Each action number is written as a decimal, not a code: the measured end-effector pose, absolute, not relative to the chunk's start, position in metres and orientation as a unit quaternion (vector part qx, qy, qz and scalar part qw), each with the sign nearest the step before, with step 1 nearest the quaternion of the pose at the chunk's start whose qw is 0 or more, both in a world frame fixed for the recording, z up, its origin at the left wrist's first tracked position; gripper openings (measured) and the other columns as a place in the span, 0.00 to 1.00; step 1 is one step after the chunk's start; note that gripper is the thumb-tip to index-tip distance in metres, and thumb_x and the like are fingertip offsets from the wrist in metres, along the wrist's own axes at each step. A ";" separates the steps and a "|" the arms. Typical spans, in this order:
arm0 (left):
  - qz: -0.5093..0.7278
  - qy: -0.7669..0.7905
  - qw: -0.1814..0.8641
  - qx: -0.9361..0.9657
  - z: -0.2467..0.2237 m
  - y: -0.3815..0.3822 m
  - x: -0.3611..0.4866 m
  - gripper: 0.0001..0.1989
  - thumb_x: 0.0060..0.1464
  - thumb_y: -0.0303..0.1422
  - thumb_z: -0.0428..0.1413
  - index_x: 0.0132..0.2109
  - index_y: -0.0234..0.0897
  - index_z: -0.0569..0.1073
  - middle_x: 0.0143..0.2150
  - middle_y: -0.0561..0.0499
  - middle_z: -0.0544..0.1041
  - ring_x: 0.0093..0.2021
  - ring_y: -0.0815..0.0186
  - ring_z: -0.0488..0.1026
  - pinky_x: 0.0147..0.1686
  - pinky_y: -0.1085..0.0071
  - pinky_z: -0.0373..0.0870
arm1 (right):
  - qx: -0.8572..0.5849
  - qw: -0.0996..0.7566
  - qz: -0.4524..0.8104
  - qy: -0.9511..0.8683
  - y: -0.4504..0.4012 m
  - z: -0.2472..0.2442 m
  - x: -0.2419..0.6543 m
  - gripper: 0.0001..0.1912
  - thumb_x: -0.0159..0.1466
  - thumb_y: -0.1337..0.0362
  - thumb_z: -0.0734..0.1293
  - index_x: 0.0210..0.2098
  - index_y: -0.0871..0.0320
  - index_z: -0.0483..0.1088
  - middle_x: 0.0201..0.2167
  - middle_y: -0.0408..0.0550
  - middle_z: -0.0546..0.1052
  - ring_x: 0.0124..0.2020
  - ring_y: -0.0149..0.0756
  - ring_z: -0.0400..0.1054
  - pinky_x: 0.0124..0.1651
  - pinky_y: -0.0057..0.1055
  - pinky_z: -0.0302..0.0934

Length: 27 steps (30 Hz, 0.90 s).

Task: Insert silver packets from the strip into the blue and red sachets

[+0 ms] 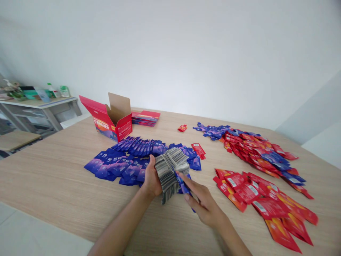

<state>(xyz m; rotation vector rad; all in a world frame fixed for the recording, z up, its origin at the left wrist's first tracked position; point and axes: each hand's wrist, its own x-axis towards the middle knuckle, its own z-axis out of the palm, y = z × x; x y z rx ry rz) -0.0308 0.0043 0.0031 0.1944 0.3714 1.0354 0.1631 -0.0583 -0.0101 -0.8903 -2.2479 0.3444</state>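
Observation:
A grey-and-white striped cloth (170, 167) is held up in my left hand (152, 180), the thumb raised along its left edge. My right hand (204, 202) pinches a blue sachet (183, 184), whose upper end lies against the cloth. Behind the cloth and to its left, overlapping blue sachets (125, 163) lie in rows on the table. Part of these rows is hidden by the cloth and my left hand. Just beyond the cloth, a red sachet (198, 150) rests beside more blue ones.
An open red box (109, 122) stands at the back left of the wooden table (66, 185), beside flattened boxes (146, 118). Red sachets (249, 192) lie at right, before a mixed red and blue pile (247, 149). One small red sachet (182, 128) sits near the wall.

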 end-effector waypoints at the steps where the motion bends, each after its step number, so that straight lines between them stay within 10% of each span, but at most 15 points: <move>1: 0.482 0.173 0.853 0.096 0.004 0.002 -0.030 0.39 0.63 0.58 0.41 0.59 0.28 0.74 0.50 0.35 0.81 0.51 0.46 0.78 0.57 0.50 0.68 | -0.359 0.388 0.156 -0.834 -0.057 -0.012 0.164 0.31 0.75 0.58 0.55 0.74 0.49 0.42 0.67 0.50 0.64 0.64 0.41 0.65 0.59 0.41 0.70; 7: 0.428 0.131 0.888 0.103 0.007 -0.009 -0.022 0.39 0.62 0.59 0.40 0.60 0.29 0.73 0.51 0.35 0.80 0.53 0.46 0.77 0.59 0.50 0.65 | -0.447 0.517 0.239 -0.689 -0.042 -0.025 0.162 0.27 0.73 0.54 0.60 0.69 0.54 0.59 0.49 0.52 0.79 0.45 0.44 0.77 0.39 0.39 0.75; 12: 0.437 0.120 0.885 0.109 0.003 -0.008 -0.022 0.39 0.61 0.59 0.44 0.61 0.29 0.72 0.53 0.35 0.80 0.55 0.46 0.76 0.59 0.50 0.65 | -0.453 0.510 0.109 -0.723 -0.036 -0.018 0.162 0.18 0.70 0.57 0.65 0.56 0.53 0.72 0.62 0.55 0.70 0.60 0.48 0.68 0.58 0.48 0.67; 21: 0.414 0.116 0.896 0.113 -0.001 -0.008 -0.022 0.42 0.61 0.61 0.42 0.61 0.29 0.72 0.54 0.34 0.79 0.55 0.46 0.75 0.59 0.52 0.65 | -0.368 0.257 -0.149 -0.881 -0.035 -0.015 0.166 0.31 0.71 0.68 0.55 0.72 0.61 0.47 0.72 0.60 0.53 0.74 0.48 0.44 0.71 0.58 0.36; 27: 0.422 0.133 0.891 0.104 0.004 -0.014 -0.019 0.40 0.62 0.59 0.41 0.63 0.29 0.71 0.54 0.34 0.79 0.57 0.46 0.74 0.61 0.51 0.62 | -0.337 0.280 -0.103 -0.893 -0.036 -0.014 0.167 0.46 0.71 0.37 0.49 0.74 0.65 0.38 0.70 0.66 0.56 0.72 0.52 0.48 0.71 0.60 0.36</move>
